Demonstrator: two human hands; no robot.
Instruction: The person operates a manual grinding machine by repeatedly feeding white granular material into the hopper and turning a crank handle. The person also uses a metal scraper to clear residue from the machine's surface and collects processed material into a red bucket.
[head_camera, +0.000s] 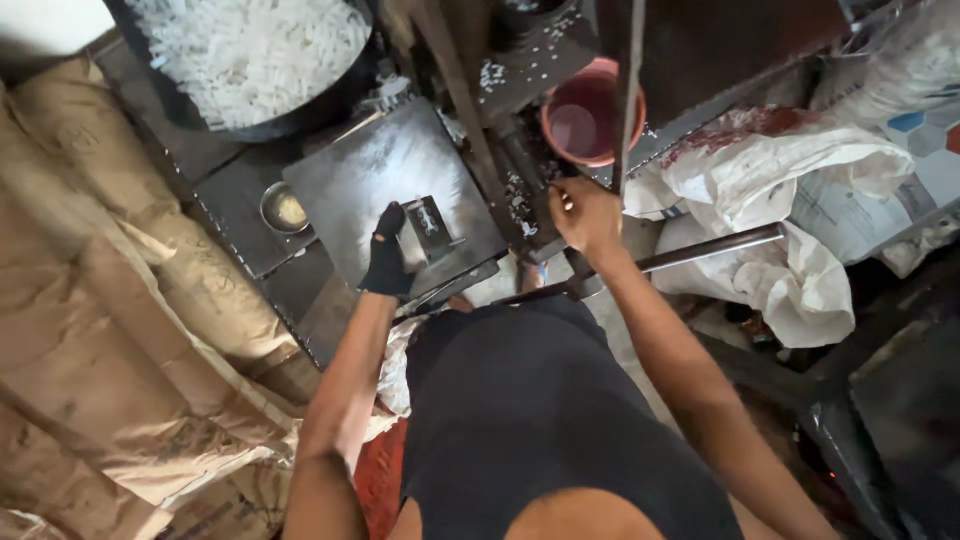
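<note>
Pretty grimy setup: dull grey steel plate (370, 180), flat and squarish, dusted with white powder. Small boxy metal block (430, 228) sitting on it near the front edge. Left hand (386, 255) in a dark glove, fingers curled against the block's left side, gripping it. Right hand (585, 215) bare, fingers closed round a thin upright metal rod (630, 90), pinched near its lower end. Round pink plastic bowl (590, 115) just beyond that hand. Big dark pan (180, 105) heaped with little white chips up top, small tin dish (284, 208) beside the plate, crumpled brown sacks (110, 330) on the left, white bags (800, 220) on the right.
</note>
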